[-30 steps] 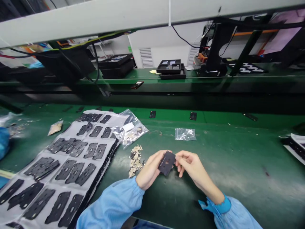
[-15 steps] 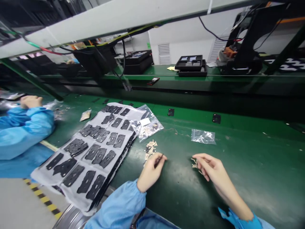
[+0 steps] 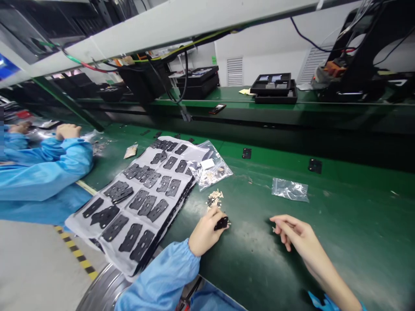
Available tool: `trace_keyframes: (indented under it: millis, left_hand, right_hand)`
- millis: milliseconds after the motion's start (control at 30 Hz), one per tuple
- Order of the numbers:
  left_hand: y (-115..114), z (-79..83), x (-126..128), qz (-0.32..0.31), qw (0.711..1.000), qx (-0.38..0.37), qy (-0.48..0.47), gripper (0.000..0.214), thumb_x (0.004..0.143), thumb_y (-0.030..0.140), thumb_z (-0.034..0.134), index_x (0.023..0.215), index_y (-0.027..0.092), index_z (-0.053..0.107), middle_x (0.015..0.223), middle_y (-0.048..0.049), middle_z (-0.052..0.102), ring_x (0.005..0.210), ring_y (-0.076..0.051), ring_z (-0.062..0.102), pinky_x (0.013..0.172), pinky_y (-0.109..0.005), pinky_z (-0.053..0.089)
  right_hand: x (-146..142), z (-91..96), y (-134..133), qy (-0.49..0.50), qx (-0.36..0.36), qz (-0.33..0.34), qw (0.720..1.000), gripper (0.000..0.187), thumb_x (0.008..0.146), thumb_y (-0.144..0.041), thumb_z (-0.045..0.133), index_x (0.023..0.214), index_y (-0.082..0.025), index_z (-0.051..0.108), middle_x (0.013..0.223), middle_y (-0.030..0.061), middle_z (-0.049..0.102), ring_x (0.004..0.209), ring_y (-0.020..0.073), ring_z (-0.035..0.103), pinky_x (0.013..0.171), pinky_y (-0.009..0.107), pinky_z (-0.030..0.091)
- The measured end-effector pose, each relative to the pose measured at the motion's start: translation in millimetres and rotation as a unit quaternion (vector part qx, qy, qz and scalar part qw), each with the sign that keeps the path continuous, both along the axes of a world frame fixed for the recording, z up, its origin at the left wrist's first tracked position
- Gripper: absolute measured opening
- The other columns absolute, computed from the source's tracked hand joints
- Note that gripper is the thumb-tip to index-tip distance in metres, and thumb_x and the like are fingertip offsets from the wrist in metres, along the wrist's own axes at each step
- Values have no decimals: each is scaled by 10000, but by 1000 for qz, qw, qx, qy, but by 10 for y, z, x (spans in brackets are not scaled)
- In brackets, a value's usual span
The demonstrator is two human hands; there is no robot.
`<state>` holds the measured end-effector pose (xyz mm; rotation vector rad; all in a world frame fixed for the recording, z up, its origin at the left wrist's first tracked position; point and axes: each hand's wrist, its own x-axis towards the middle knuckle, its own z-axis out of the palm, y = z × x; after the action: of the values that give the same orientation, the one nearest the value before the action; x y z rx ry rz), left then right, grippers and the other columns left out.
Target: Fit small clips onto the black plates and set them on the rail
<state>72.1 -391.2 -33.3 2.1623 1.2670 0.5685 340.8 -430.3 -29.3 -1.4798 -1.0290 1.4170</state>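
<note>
Pinching a black part [image 3: 222,223], the left hand [image 3: 205,232] sits well apart from the open right hand [image 3: 294,233]; many more remain on the sheet [image 3: 84,226] at ten o'clock

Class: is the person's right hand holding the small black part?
No: the small black part sits in the left hand, and the right hand is apart from it.
</note>
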Motion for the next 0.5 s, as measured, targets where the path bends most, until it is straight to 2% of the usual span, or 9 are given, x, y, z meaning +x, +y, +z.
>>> trace_keyframes:
  millis: [133, 267, 367, 500]
  left_hand:
    - [61, 9, -11, -6, 1000, 4, 16, 99, 802, 124, 546, 846, 196, 598, 896, -32, 550, 825, -156, 562, 739, -243, 429]
    - [112, 17, -16, -15, 1000, 11, 15, 22, 797, 186, 578, 790, 183, 600, 869, -30, 565, 817, -154, 568, 714, -228, 427]
    - [131, 3, -5, -17, 999, 23, 32, 32, 791, 194, 579, 802, 182, 607, 860, -31, 578, 805, -155, 570, 699, -232, 422]
    - [102, 67, 9, -30, 996, 51, 64, 141, 724, 93, 574, 828, 186, 593, 864, -38, 598, 827, -180, 573, 713, -262, 405]
  right_hand:
    - [21, -14, -9, 0, -6, -1, 1000, 380, 762, -493, 596, 912, -149, 653, 667, 28, 550, 504, 108, 461, 369, 192, 381]
    - [56, -72, -8, 9, -8, 0, 1000, 398, 724, -508, 624, 894, -152, 675, 662, 37, 561, 501, 118, 471, 360, 202, 391]
    - [78, -105, 12, 14, -6, -1, 1000, 405, 698, -512, 643, 883, -154, 689, 663, 43, 567, 498, 125, 478, 356, 211, 398]
    - [99, -126, 43, 16, -5, 2, 1000, 413, 681, -518, 655, 876, -155, 694, 664, 46, 568, 505, 137, 489, 356, 222, 407]
